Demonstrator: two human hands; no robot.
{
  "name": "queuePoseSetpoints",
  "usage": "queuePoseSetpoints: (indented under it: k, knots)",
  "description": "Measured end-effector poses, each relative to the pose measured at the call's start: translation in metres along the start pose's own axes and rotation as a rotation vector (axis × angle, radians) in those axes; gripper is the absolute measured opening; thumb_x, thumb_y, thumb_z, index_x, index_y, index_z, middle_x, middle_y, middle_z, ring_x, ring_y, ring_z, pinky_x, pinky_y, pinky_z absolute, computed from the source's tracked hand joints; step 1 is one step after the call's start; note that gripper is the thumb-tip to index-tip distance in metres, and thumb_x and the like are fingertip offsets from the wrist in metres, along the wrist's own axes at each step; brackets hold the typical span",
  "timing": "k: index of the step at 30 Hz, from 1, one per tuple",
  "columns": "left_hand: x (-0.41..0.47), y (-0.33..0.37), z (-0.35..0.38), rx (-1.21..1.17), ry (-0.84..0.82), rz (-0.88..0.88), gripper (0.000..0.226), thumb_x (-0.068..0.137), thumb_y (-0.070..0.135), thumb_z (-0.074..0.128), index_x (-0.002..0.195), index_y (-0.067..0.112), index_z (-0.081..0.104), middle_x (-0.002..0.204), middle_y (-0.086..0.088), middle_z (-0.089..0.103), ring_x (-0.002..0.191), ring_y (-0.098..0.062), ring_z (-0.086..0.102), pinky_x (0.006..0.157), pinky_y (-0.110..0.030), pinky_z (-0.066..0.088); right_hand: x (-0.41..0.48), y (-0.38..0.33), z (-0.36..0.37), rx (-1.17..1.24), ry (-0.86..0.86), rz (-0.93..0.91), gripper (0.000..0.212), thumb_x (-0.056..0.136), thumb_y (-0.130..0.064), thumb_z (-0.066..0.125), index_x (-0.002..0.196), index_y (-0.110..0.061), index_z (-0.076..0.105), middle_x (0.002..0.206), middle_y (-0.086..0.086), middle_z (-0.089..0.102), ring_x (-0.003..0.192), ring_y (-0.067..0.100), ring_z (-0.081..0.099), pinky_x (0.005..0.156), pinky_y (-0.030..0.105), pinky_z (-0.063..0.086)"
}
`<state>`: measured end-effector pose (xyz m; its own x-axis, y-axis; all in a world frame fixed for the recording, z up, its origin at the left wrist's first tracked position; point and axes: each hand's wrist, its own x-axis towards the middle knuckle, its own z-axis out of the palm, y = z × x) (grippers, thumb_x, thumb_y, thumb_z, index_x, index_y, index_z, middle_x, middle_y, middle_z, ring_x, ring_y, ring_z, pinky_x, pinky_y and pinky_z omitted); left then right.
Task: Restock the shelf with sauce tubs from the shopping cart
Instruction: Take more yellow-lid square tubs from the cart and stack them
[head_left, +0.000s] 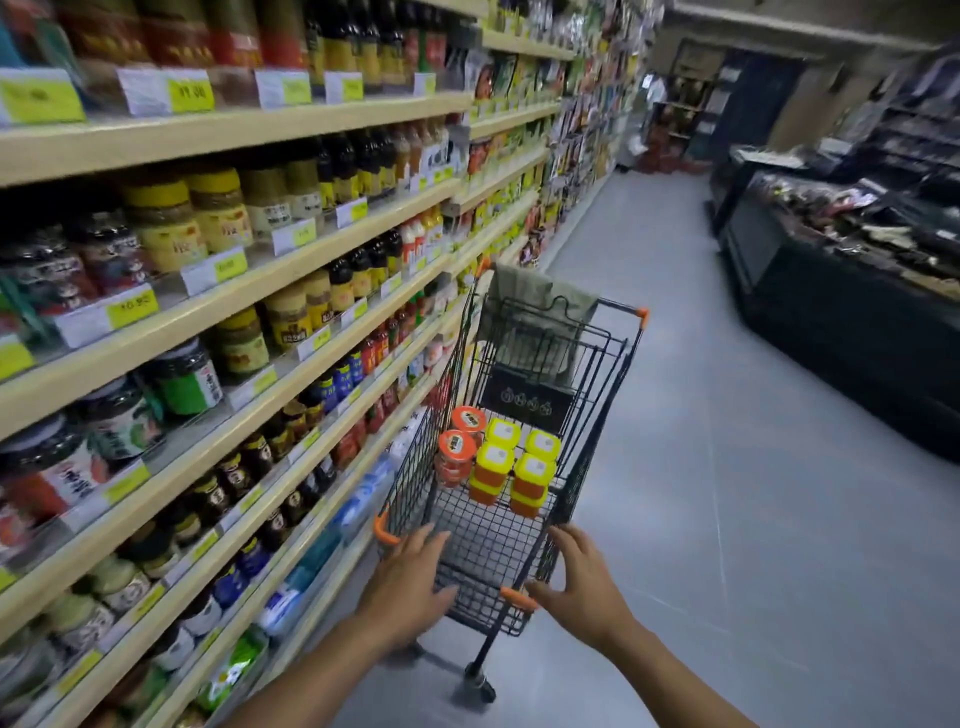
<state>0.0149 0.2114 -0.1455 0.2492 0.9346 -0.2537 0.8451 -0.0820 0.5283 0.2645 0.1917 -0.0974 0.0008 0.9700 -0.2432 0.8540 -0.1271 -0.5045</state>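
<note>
green cloth (540, 299) centre | dark counter (831, 322) right | yellow price tags (133, 303) left

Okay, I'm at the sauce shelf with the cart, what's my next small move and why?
Probably reach the right hand forward to a yellow-lidded tub: it and the left hand are open at the cart's near end, holding nothing, and the tubs sit inside.

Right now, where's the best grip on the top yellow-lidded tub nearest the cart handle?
Best from above: grip the yellow-lidded tub just under its lid, across the near and far sides. It stands upright on another tub, a neighbour crowds its left, and the cart has wire walls blocking sideways reach.
</note>
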Motion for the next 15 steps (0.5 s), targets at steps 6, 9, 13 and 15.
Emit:
queuePoseSetpoints:
  k: [6, 9, 13, 15]
  knots:
    - [0.077, -0.007, -0.017, -0.033, -0.066, 0.007, 0.080, 0.095, 0.046, 0.062, 0.161, 0.024, 0.021, 0.167, 0.003, 0.023, 0.151, -0.019, 0.025, 0.122, -0.042, 0.031, 0.066, 0.004, -0.019, -0.005, -0.002, 0.081, 0.077, 0.088, -0.037, 0.074, 0.153, -0.018, 0.035, 0.156, 0.001, 0.035, 0.142, 0.020, 0.036, 0.118, 0.035, 0.031]
    - [0.104, -0.007, -0.021, -0.023, -0.092, 0.002, 0.080, 0.096, 0.044, 0.061, 0.162, 0.025, 0.019, 0.168, 0.003, 0.018, 0.153, -0.021, 0.024, 0.122, -0.041, 0.030, 0.097, 0.011, -0.025, -0.008, -0.013, 0.124, 0.077, 0.090, -0.037, 0.072, 0.154, -0.017, 0.034, 0.158, 0.003, 0.033, 0.143, 0.022, 0.035, 0.117, 0.035, 0.030]
    - [0.137, -0.011, -0.013, -0.021, -0.130, -0.018, 0.081, 0.095, 0.046, 0.062, 0.161, 0.028, 0.019, 0.169, 0.003, 0.018, 0.152, -0.024, 0.026, 0.122, -0.044, 0.030, 0.137, 0.024, -0.028, -0.016, -0.032, 0.149, 0.076, 0.089, -0.036, 0.072, 0.152, -0.017, 0.036, 0.155, 0.006, 0.037, 0.140, 0.022, 0.039, 0.115, 0.035, 0.034]
    - [0.153, -0.012, -0.009, -0.026, -0.146, -0.029, 0.081, 0.095, 0.046, 0.061, 0.162, 0.028, 0.019, 0.169, 0.002, 0.017, 0.153, -0.024, 0.024, 0.123, -0.043, 0.027, 0.158, 0.033, -0.029, -0.022, -0.055, 0.149, 0.075, 0.089, -0.035, 0.071, 0.152, -0.016, 0.036, 0.154, 0.006, 0.038, 0.138, 0.022, 0.041, 0.114, 0.033, 0.034]
